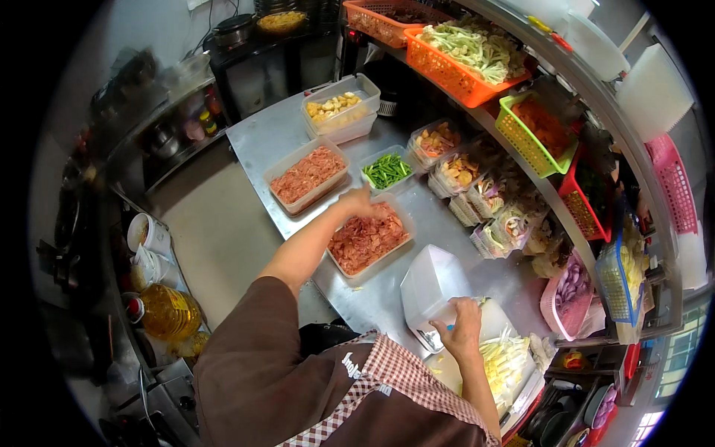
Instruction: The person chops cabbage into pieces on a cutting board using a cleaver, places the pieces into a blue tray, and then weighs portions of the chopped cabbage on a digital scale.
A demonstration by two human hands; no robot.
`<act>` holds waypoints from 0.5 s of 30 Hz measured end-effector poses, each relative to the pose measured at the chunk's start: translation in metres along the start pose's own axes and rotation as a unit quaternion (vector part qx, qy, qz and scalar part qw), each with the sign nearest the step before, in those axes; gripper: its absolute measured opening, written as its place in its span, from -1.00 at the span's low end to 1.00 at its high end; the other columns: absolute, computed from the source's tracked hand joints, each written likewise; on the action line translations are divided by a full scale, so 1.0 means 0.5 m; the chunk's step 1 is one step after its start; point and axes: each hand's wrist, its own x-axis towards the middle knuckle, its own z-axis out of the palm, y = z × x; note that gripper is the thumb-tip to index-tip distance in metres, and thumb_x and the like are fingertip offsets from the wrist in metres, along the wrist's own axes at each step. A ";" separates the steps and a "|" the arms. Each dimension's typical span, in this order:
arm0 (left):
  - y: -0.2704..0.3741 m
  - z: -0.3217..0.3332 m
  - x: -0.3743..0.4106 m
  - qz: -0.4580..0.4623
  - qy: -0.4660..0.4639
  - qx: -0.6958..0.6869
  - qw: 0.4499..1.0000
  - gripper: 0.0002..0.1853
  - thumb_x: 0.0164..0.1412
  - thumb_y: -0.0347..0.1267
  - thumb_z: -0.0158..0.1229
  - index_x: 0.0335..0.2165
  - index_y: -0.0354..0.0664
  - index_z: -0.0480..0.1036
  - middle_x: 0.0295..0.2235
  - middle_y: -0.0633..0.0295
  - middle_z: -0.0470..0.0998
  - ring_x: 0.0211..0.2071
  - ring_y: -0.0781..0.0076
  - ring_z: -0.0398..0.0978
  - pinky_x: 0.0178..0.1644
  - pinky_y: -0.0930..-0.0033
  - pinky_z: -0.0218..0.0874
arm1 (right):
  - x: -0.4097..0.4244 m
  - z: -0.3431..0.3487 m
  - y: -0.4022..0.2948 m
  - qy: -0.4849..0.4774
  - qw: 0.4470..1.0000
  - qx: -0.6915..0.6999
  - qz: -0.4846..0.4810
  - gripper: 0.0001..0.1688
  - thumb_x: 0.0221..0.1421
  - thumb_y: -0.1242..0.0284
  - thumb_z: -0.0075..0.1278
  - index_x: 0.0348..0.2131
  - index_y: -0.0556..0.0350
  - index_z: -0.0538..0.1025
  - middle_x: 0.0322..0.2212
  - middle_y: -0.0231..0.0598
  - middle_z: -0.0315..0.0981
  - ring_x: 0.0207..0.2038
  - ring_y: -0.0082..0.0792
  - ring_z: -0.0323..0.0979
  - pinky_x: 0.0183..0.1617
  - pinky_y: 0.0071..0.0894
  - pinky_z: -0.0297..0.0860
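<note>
My left hand [360, 203] reaches over the far rim of a plastic tub of dark red sliced meat [366, 246]. Its fingers are blurred against the meat, so whether they grip anything is unclear. My right hand [465, 329] has thumb and fingers apart beside a translucent white plastic tub [430, 285], which seems to be turned over or tilted; contact is hard to make out. Farther off stands a tub of paler raw meat [307, 173]. Chopped green vegetable [386, 170] fills a smaller container just beyond my left hand.
Stacked tubs of yellowish chunks [334, 109] stand at the table's far end. Several small containers of cut food [458, 170] line the right side. Shredded pale vegetable [503, 366] lies on a cutting board near me. Above the right edge, a shelf carries an orange basket [447, 72].
</note>
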 end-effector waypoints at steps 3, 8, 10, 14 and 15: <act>-0.021 0.015 -0.066 0.088 0.064 0.168 0.980 -0.09 -0.06 -0.20 0.33 0.26 0.01 0.13 0.10 -0.03 0.31 0.16 0.01 0.18 0.18 0.03 0.06 | 0.015 0.033 -0.003 0.006 1.000 -0.013 -0.013 -0.36 -0.35 0.43 0.36 -0.19 0.04 0.41 -0.30 -0.18 0.38 -0.21 -0.06 0.32 -0.08 -0.09 0.17; -0.093 0.002 -0.087 0.157 0.284 0.234 0.917 -0.49 0.13 -0.40 0.07 0.10 0.13 0.39 0.10 0.15 0.24 0.11 0.14 0.14 0.12 0.08 -0.04 | 0.066 0.106 -0.036 0.000 0.997 -0.046 -0.063 -0.57 -0.19 0.40 0.25 -0.24 -0.06 0.45 -0.30 -0.29 0.40 -0.21 -0.15 0.32 -0.10 -0.05 0.13; -0.106 -0.024 -0.097 0.134 0.299 0.238 0.914 -0.56 0.13 -0.40 0.06 0.01 0.13 0.47 0.07 0.11 0.28 0.11 0.11 0.16 0.10 0.07 -0.02 | 0.077 0.139 -0.062 -0.007 0.995 -0.070 -0.071 -0.63 -0.11 0.39 0.18 -0.22 -0.10 0.45 -0.30 -0.34 0.39 -0.21 -0.20 0.32 -0.12 -0.05 0.14; -0.134 -0.067 -0.107 0.057 0.323 0.227 0.917 -0.65 0.15 -0.40 0.00 -0.09 0.09 0.54 0.02 0.10 0.31 0.06 0.08 0.19 0.05 0.07 0.00 | 0.095 0.224 -0.086 -0.022 0.995 -0.072 -0.066 -0.54 -0.08 0.38 0.18 -0.12 -0.09 0.45 -0.24 -0.34 0.38 -0.15 -0.21 0.31 -0.14 -0.05 0.16; -0.135 -0.076 -0.114 0.027 0.316 0.229 0.920 -0.65 0.14 -0.39 0.03 -0.09 0.09 0.54 0.02 0.10 0.31 0.05 0.07 0.19 0.04 0.06 0.00 | 0.107 0.228 -0.094 -0.017 0.996 -0.047 -0.074 -0.49 -0.08 0.37 0.19 -0.07 -0.09 0.43 -0.20 -0.31 0.37 -0.11 -0.19 0.30 -0.13 -0.04 0.17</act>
